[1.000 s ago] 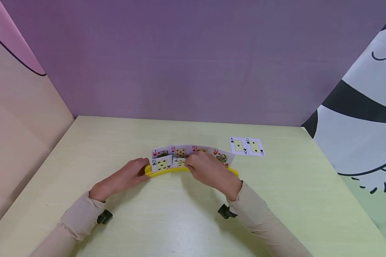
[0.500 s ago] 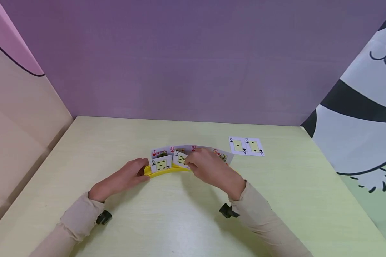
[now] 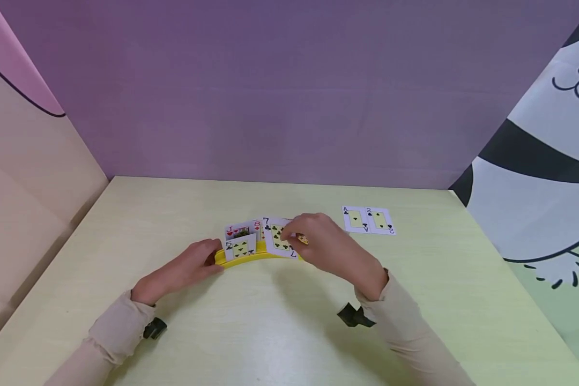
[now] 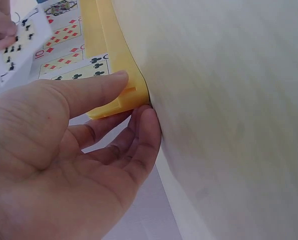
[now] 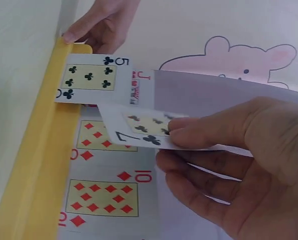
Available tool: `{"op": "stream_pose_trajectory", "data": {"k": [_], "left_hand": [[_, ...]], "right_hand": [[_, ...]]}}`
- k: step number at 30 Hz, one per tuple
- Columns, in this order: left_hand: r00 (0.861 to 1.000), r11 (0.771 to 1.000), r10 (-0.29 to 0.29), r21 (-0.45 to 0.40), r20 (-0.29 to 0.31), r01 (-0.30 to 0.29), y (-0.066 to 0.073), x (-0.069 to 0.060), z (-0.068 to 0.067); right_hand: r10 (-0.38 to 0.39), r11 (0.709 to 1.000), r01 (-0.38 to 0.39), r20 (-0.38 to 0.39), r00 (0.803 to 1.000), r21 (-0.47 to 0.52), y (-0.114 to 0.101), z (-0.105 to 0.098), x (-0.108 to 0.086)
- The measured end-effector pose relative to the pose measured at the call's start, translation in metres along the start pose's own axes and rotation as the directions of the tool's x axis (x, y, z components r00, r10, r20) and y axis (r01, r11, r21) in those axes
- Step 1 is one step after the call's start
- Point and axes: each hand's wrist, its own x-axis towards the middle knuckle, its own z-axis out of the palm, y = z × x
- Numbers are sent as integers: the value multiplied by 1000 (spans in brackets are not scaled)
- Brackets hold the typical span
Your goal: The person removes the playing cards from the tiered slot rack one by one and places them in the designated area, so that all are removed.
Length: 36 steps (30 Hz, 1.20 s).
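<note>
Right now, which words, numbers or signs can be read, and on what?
"5": five of clubs, yellow holder.
"7": seven of clubs, in right hand.
"J": jack of hearts.
"8": eight of diamonds.
"10": ten of diamonds.
"A": ace on the table.
"2": two beside the ace.
Unreadable: other face card, left wrist view.

- Drew the seven of clubs (image 3: pixel 276 236) up out of the yellow holder (image 3: pixel 243 260) with the right hand (image 3: pixel 330 244), after tilting it half a second ago.
- Brought most of its face into view, against only a small part a second ago.
- Bared the stretch of holder just beside the five of clubs (image 3: pixel 240 248).
- Covered much of the eight of diamonds (image 5: pixel 96 135), ten of diamonds (image 5: pixel 102 198) and queen of hearts (image 4: pixel 61 8) in the head view.
- Shifted the right sleeve (image 3: pixel 410 327) and black wrist device (image 3: pixel 355 315) slightly rightward.
</note>
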Motion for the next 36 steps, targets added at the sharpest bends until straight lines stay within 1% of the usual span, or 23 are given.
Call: {"op": "stream_pose_trajectory", "data": {"k": [5, 7, 9, 13, 16, 21, 24, 31, 36], "left_hand": [[1000, 1000, 1, -14, 2, -1, 0, -1, -1], [1000, 1000, -1, -14, 3, 1, 0, -1, -2], [1000, 1000, -3, -14, 3, 3, -1, -2, -2], [1000, 1000, -9, -15, 5, 9, -3, -4, -2], [1000, 1000, -13, -19, 2, 13, -4, -5, -2], [1000, 1000, -13, -17, -2, 13, -4, -8, -3], [1000, 1000, -15, -24, -1, 15, -4, -8, -4], [1000, 999, -21, -34, 3, 21, -3, -9, -2], [1000, 999, -23, -46, 8, 24, -4, -8, -2]], "right_hand": [[-34, 998, 38, -95, 995, 42, 2, -9, -3], [-45, 997, 53, -137, 990, 54, 3, -12, -4], [-73, 995, 85, -185, 980, 60, 4, -14, -4], [-120, 989, 139, -288, 950, 46, 6, -15, -4], [-135, 987, 157, -357, 924, 34, 9, -14, -4], [-173, 981, 192, -449, 876, -3, 13, -17, -6], [-187, 980, 197, -482, 856, -31, 15, -22, -8], [-140, 989, 139, -522, 842, -41, 26, -32, -18], [-122, 992, 110, -563, 817, -55, 36, -38, -25]]}}
